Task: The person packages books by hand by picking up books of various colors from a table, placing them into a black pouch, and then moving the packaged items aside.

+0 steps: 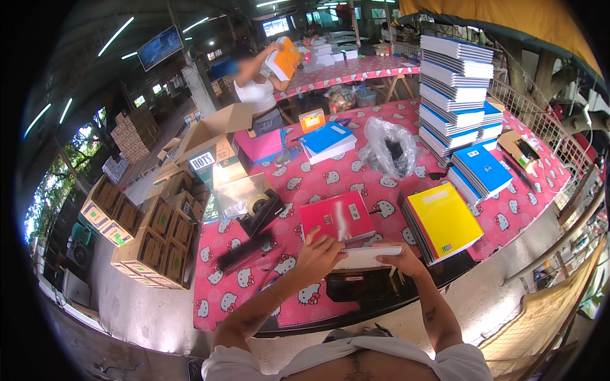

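Both hands hold a narrow white block of sheets, with a row of fine holes or coil along its upper edge. My left hand grips its left end, index finger raised near a red notebook lying just beyond. My right hand is closed around the right end, thumb on top. Beneath the block, at the table's near edge, sits a dark machine, partly hidden by the block and hands. Yellow spiral notebooks lie in a pile to the right.
Thin black coils and a tape dispenser lie left. Tall notebook stacks, blue notebooks and a plastic bag stand farther back. Cartons fill the floor at left. Another person holds orange notebooks beyond the table.
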Motion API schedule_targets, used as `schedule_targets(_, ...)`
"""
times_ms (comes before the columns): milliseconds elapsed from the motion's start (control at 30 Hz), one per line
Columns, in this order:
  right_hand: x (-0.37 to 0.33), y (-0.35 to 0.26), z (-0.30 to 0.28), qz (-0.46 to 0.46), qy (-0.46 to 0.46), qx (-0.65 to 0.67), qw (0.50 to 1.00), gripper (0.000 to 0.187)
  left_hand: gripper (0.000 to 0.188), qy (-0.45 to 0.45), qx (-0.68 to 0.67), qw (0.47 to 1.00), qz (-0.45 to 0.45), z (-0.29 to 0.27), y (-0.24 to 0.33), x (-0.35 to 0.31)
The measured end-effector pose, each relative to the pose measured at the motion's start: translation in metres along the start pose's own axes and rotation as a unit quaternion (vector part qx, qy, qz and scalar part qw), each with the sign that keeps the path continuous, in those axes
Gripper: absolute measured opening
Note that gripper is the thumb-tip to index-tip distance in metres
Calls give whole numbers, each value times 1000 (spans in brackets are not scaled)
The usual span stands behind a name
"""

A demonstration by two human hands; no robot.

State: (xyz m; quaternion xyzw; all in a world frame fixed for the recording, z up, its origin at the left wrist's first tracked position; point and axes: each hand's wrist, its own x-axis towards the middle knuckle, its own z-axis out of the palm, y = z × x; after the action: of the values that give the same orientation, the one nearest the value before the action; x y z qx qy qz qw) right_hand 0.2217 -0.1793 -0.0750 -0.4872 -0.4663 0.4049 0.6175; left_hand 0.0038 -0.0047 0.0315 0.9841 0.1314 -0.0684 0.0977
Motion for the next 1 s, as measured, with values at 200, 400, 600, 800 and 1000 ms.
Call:
schedule_targets(200,-2,-1,18,37,37,-19,998,40,86,283,80,954,57,114,9,-7)
schedule_targets(400,-2,-6,18,41,46,-11,998,39,84,261,182,948,14,59,2,27)
schedule_targets(600,-1,-6,13,69,62,-55,994,35,84,354,257,899,-12,42,2,35)
schedule_targets(800,-4,-5,13,35,72,2,997,27,77,236,351,906,10,46,36,36)
schedule_targets(1000,-1,5,18,16,58,60,996,23,84,197,147,939,239,96,30,29)
